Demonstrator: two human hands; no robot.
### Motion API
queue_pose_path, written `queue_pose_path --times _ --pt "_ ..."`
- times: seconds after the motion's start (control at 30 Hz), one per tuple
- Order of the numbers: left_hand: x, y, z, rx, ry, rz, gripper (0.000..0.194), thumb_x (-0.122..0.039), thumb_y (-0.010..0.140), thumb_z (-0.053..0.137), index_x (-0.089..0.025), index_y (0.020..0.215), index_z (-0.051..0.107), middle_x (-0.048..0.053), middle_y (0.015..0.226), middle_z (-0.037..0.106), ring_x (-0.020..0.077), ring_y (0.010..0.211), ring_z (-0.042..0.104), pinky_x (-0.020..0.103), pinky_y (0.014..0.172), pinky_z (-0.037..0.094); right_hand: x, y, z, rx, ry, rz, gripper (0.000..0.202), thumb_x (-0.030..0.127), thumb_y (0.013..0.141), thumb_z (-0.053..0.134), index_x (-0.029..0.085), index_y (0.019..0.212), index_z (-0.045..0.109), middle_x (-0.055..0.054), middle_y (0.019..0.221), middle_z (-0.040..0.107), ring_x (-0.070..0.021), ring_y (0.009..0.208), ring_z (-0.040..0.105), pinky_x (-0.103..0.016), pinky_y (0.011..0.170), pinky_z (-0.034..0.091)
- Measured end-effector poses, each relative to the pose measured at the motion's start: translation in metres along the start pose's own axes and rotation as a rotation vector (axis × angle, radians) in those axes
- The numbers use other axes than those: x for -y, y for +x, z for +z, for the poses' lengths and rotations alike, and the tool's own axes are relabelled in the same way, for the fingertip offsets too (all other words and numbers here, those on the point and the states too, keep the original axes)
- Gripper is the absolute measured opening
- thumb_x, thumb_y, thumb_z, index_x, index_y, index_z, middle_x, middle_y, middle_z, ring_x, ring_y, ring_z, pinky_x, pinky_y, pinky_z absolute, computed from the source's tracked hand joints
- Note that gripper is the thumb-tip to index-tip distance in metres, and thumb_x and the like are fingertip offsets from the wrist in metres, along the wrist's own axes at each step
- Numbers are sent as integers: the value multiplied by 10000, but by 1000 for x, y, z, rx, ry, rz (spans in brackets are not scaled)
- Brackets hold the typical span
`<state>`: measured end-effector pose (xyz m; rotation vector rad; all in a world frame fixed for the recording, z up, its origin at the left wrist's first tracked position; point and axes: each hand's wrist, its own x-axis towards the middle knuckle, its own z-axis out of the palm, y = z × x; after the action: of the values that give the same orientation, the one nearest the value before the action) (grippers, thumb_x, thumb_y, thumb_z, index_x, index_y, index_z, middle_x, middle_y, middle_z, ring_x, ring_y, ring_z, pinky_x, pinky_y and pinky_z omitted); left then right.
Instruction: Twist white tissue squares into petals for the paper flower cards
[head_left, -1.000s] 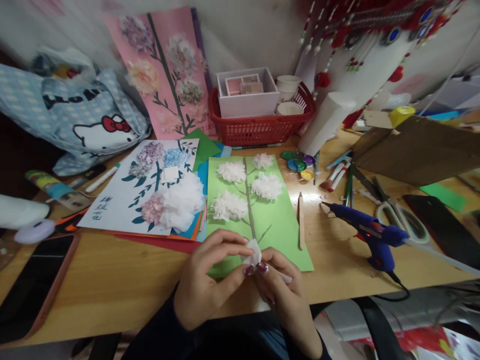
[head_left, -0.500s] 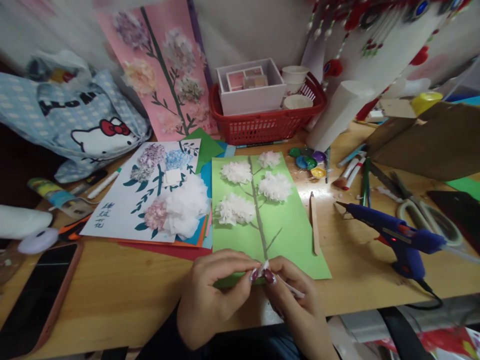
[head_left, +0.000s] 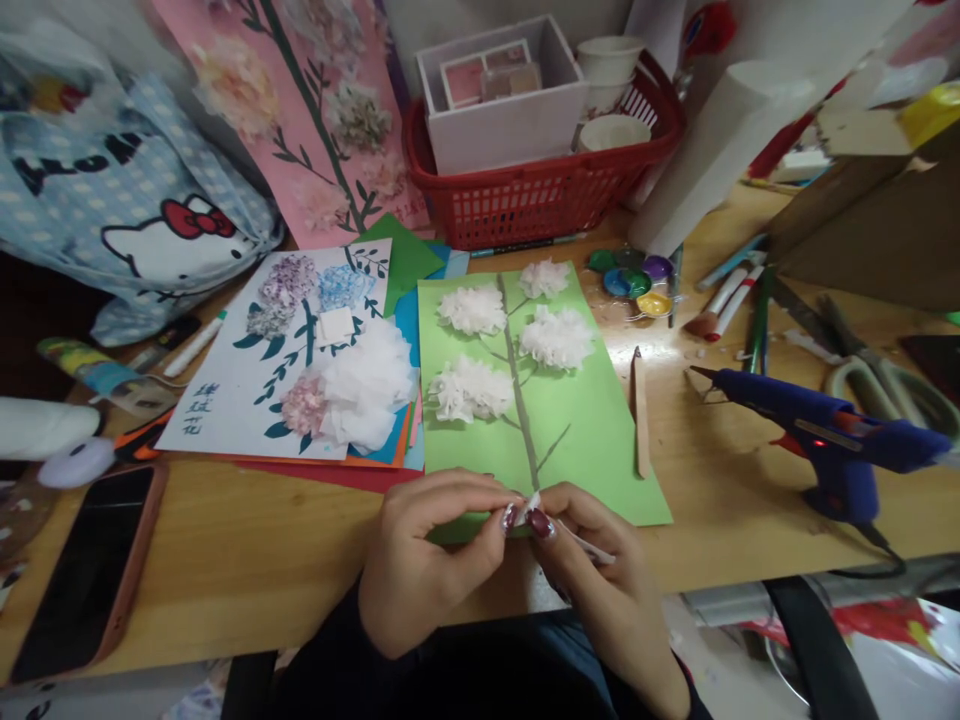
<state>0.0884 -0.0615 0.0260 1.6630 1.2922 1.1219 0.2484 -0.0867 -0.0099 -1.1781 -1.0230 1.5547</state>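
White tissue-like piece [head_left: 529,508], one, small; held at the near edge of a green sheet [head_left: 585,430], where it was pinched between the fingertips of the left hand [head_left: 427,560] and the right hand [head_left: 600,570]; both sets of fingers were closed on it and nearly met, presumably because so slight a piece was best steadied from two sides; a pale strip [head_left: 594,548] was lodged among the right fingers, perhaps to spare its being put down; the sheet was laid flat before the person, apparently for easy reach by either hand; a glue gun [head_left: 810,420] was set clear of the paper to the right, likely for safety; condition of piece: thin, creased, drawn to a narrow tip, its lower part hidden; in colour it was matched by white ruffled flowers [head_left: 472,390] on the sheet.
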Motion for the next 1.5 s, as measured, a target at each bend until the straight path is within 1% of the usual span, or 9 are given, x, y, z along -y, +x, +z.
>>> queue_pose_path --times 0.23,0.37,0.63,0.7,0.83,1.0,1.13,1.37,1.5 --pt "2 0 3 14 34 -48 136 -97 767 677 -189 762 777 20 759 806 149 708 756 205 666 604 3 0 3 -16 9 32 318 458 923 657 180 767 666 49 560 421 -82 473 273 -222 425 232" --pt "5 -4 2 10 58 -141 126 -129 775 633 -189 791 742 13 752 788 154 692 743 215 649 589 3 1 2 25 -2 12 317 445 946 623 174 791 678 49 567 410 -83 474 264 -221 420 218" --pt "6 -8 4 -34 -187 -357 44 -219 835 656 -201 863 684 28 855 797 162 785 752 218 714 600 3 2 1 43 -31 10 343 460 967 591 164 815 671 59 568 381 -81 485 255 -217 436 219" --pt "4 -8 5 -9 -199 -374 122 -235 793 713 -205 912 705 34 900 806 177 822 759 232 738 604 3 1 1 48 -43 6 328 444 972 591 163 828 678 56 575 395 -82 492 273 -216 441 226" --pt "4 -7 8 44 -77 -297 92 -205 815 672 -210 866 748 30 886 805 181 834 751 250 766 584 1 2 0 47 -54 -42 272 397 972 604 175 845 696 49 591 415 -85 505 288 -218 454 235" --pt "9 -8 10 -33 -39 -215 126 -189 858 595 -188 782 695 28 798 751 170 770 715 248 714 562 -1 3 -1 23 -92 -112 262 387 967 611 180 854 726 46 592 396 -90 511 275 -228 460 231" --pt "12 -9 11 -118 -35 -178 112 -185 871 597 -187 785 669 17 781 715 147 734 695 220 672 556 -4 2 -1 21 -64 -72 297 423 963 613 171 850 724 55 562 371 -86 488 280 -231 452 222" --pt "5 -6 16 -119 59 180 151 -46 819 634 -178 778 694 21 815 761 123 794 721 196 769 558 -1 4 2 11 -13 -46 368 493 951 610 165 792 660 56 587 379 -83 508 271 -227 450 202" --pt "6 -9 17 -155 88 109 154 -52 817 635 -196 804 689 -1 818 779 123 811 739 190 781 568 -2 2 2 9 5 13 360 480 969 586 167 796 633 65 565 368 -83 500 286 -223 449 214"
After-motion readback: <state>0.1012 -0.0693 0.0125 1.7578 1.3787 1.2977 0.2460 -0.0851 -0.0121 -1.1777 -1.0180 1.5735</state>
